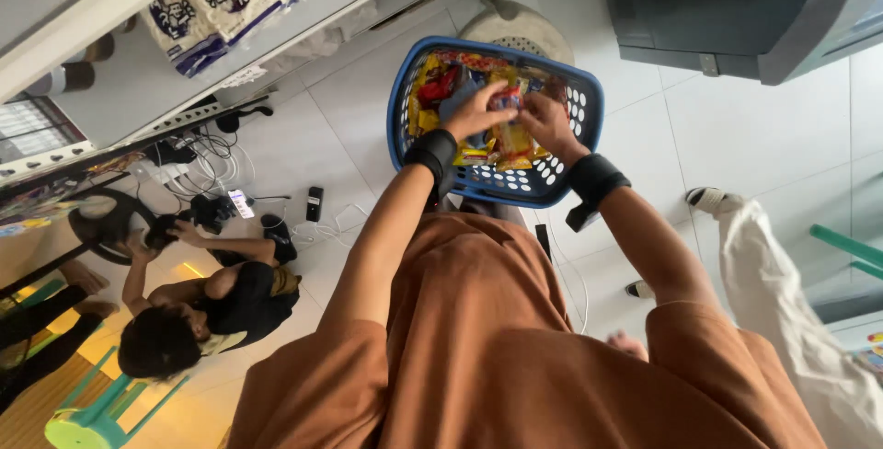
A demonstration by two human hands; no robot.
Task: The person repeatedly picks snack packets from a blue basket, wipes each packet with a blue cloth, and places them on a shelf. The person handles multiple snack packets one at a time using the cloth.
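Both forearms outstretched, left hand (475, 110) and right hand (544, 120) close together, fingers curled.

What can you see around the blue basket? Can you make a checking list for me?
Surface: white tiled floor.
Job's things: blue basket full of colourful snack packets; a red and yellow packet sits between both hands.
Clutter: phone and small gadgets on the floor.
Hands: left hand and right hand both touch the packet; black wristbands on both.
Cables: black tangle by the shelf; white cable on the floor.
Surroundings: another person crouching, green stool, shelf with noodle bag.
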